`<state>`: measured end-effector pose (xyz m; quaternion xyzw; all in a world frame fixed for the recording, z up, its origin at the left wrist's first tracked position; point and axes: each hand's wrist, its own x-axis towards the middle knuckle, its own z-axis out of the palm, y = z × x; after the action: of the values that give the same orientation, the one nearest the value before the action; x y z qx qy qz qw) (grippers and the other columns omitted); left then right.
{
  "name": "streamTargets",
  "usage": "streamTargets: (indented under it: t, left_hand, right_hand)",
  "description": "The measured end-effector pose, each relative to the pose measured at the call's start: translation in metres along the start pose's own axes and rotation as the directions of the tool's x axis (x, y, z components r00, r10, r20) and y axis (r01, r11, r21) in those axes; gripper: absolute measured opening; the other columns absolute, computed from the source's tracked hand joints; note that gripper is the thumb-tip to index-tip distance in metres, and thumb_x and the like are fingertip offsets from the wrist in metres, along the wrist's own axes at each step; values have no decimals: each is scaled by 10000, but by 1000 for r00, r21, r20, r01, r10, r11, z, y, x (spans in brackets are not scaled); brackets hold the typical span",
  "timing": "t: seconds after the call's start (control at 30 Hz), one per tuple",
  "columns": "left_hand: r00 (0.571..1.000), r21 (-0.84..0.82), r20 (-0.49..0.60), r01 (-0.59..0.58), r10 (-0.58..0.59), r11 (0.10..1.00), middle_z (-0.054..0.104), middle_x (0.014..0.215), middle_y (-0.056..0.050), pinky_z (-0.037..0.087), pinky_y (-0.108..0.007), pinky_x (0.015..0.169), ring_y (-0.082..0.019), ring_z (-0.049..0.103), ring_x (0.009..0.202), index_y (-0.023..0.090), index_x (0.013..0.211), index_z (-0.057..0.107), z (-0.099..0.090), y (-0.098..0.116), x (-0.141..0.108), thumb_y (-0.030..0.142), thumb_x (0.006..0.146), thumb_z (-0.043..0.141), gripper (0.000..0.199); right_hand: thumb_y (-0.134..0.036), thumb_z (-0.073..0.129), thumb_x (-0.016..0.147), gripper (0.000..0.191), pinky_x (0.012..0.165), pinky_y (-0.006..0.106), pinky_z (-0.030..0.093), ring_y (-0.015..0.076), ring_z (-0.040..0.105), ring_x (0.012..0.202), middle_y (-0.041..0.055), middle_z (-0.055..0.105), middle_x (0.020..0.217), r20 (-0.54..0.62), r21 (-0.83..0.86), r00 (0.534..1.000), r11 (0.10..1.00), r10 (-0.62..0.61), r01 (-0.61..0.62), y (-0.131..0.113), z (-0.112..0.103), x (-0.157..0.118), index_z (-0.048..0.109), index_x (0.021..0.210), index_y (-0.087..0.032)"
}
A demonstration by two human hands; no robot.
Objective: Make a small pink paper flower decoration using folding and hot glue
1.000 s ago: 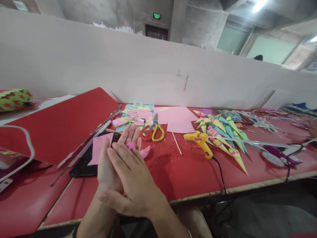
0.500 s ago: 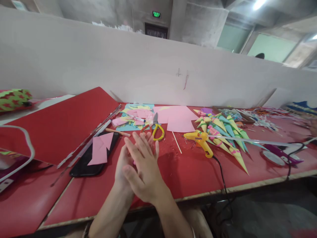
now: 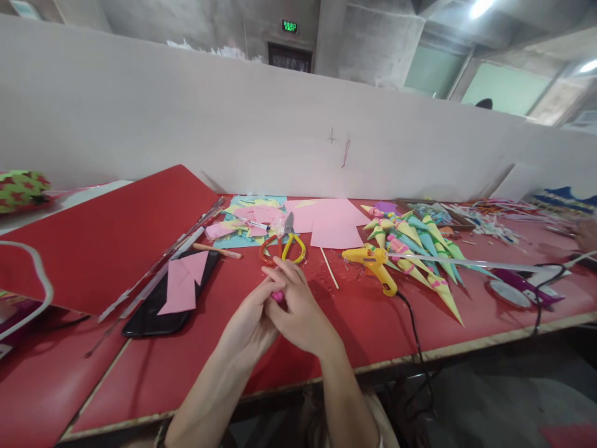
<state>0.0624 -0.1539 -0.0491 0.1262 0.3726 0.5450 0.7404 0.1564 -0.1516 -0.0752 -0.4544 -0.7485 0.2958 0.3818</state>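
Over the front of the red table, my left hand and my right hand are closed together. Between the fingers shows a small bright pink lump that looks like clay; most of it is hidden. Just beyond my fingertips lie scissors with one yellow and one red handle loop. A thin pale stick rests to the right of them. Farther right is a yellow glue gun with a clear glue stick in its back. Cut pink paper lies on a black phone at my left.
Several paper cones in yellow, blue and green are heaped behind the glue gun. Paper scraps and pink sheets lie at the back. A large red board covers the left. The glue gun's black cord hangs over the table edge.
My hands were laid flat, palm against palm, with the right on top. Now the fingers are bent around each other, and the pink lump shows more plainly between them.
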Motion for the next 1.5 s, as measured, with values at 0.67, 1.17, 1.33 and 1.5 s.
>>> streamTargets:
  t: [0.67,1.17,1.33,1.5]
  left_hand:
    - [996,44,0,-90,90,995,629,1060,-65,553,-172,664,-98,652,798,183,1154,547,-4,32,-4,-54,749,343,512]
    - [743,858,475,-510,471,-60,608,911,-87,344,-422,947,-275,530,957,205,873,654,-68,38,53,252,716,536,202]
    - [743,867,325,-481,585,129,587,1158,-55,156,-424,1091,-276,384,1230,251,863,652,-51,32,43,247,681,625,184]
    - [914,430,130,-400,383,809,439,1380,48,274,-296,1077,-166,308,1323,307,1096,591,-10,25,7,338,828,475,294]
  right_hand:
    - [-116,376,857,321,958,280,435,135,566,1071,54,625,1099,-250,213,960,960,-125,180,-5,-2,-1,644,1015,-196]
    - [-281,504,821,193,658,258,505,149,615,738,49,646,820,-510,362,851,928,121,85,9,-3,4,658,864,-173]
    - [-231,419,865,268,826,332,512,186,641,911,102,652,1012,-472,347,879,931,72,110,11,-1,5,641,999,-164]
    - [-134,372,829,386,992,311,423,165,534,1139,93,614,1171,-414,152,902,968,-119,198,-12,19,-1,583,1152,-154]
